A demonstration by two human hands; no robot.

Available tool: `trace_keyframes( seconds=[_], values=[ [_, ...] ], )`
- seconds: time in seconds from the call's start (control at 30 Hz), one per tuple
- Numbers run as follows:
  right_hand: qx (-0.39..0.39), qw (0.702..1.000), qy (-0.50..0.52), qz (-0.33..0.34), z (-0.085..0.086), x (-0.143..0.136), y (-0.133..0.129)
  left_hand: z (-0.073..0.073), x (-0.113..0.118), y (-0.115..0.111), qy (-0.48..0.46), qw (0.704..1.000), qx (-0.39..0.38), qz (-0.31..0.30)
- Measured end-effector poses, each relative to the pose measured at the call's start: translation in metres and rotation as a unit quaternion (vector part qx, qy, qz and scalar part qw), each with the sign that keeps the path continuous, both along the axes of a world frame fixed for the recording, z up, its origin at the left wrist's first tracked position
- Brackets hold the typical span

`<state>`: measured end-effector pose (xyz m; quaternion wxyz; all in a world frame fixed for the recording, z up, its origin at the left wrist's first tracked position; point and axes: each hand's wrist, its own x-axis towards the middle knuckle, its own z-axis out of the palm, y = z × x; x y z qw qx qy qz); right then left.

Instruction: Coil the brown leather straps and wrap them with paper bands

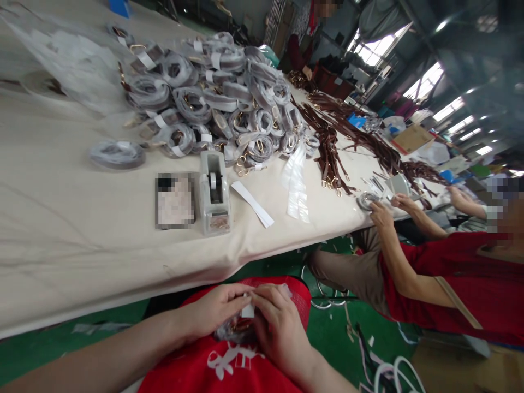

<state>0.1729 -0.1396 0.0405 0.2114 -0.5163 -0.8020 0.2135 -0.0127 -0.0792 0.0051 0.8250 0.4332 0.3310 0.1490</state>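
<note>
Over my lap, both hands are closed around a coiled strap [236, 327] in clear plastic, with metal hardware glinting inside the coil. My left hand [219, 305] grips its left side, thumb and fingers at the top edge. From the right, my right hand [280, 319] wraps over the coil, fingertips meeting the left ones. A white paper band [248, 310] shows between the two hands; most of the coil is hidden by the fingers. On the table ahead stand a tape dispenser [214, 196] and several white paper strips [252, 204].
A large pile of wrapped strap coils [213, 98] covers the table's middle, with one coil [117, 155] apart at left. Brown straps [327, 142] lie to the right. A blurred-out flat item [175, 201] sits beside the dispenser. At right, a co-worker in red [426, 273] handles another coil.
</note>
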Motion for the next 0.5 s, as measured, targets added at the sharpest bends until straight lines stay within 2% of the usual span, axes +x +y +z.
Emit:
trace_keyframes(
  seconds=[0.1, 0.3, 0.5],
  values=[
    [0.025, 0.997, 0.053, -0.044, 0.002, 0.004, -0.004, -0.002, 0.0, 0.0, 0.022, 0.999, 0.021, 0.009],
    [0.085, 0.996, 0.006, -0.017, -0.001, 0.008, -0.009, 0.0, -0.001, 0.001, 0.033, 0.999, 0.01, 0.03],
    [0.117, 0.993, 0.016, -0.023, -0.004, 0.008, -0.012, 0.003, 0.0, -0.001, 0.026, 0.998, 0.019, 0.045]
  ],
)
